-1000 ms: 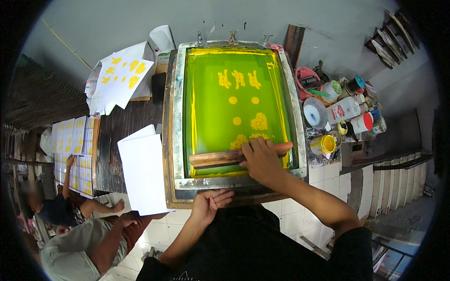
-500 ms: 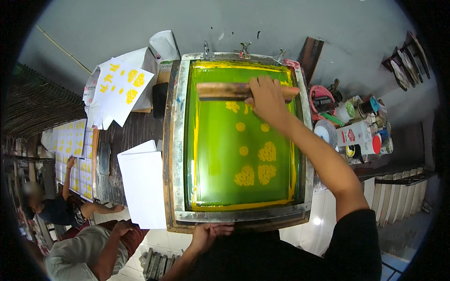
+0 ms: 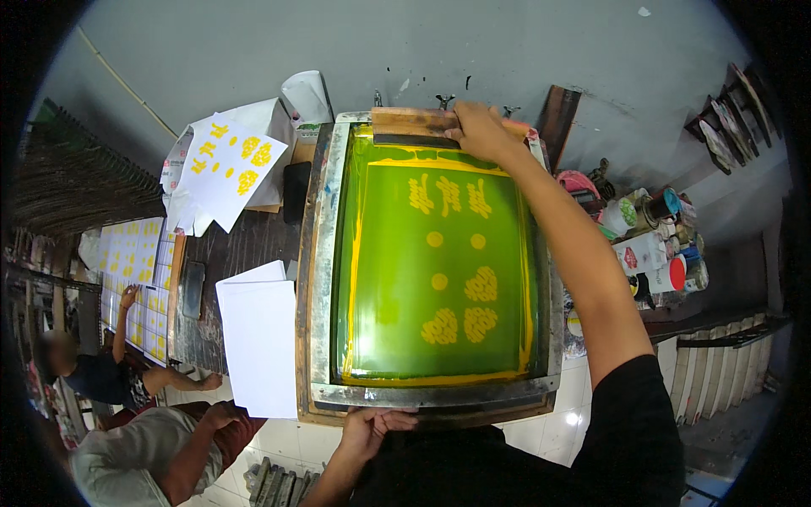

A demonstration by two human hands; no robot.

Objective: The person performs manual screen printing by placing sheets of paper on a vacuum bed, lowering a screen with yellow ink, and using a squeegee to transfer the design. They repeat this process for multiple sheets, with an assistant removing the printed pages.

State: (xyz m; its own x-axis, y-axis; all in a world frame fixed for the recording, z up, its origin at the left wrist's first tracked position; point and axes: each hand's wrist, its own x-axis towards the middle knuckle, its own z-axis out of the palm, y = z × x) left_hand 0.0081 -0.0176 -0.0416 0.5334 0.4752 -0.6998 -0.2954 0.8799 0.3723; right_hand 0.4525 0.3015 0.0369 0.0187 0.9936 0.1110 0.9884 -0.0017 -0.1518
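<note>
A screen printing frame (image 3: 324,279) with a green mesh lies in front of me. Yellow dots, rounded clusters and characters show in the mesh, and yellow ink runs along its margins. My right hand (image 3: 483,131) grips a wooden squeegee (image 3: 414,121) at the screen's far end. The squeegee lies crosswise over the far rail, its dark blade toward me. At the near edge, my left hand (image 3: 372,429) has its fingers pressed together against the underside of the frame; its thumb is partly hidden.
Left of the frame, white sheets (image 3: 258,346) and a yellow-printed sheet (image 3: 236,165) lie on a dark table (image 3: 241,245). Ink cans and tubs (image 3: 663,203) crowd the right side. Two other people are at the lower left, one reaching toward printed sheets (image 3: 131,253). Metal clamps (image 3: 445,101) stand behind the frame.
My right hand has pushed the squeegee away from me, from the upper mesh to the far rail, uncovering the row of yellow characters. My left hand has stayed at the near edge.
</note>
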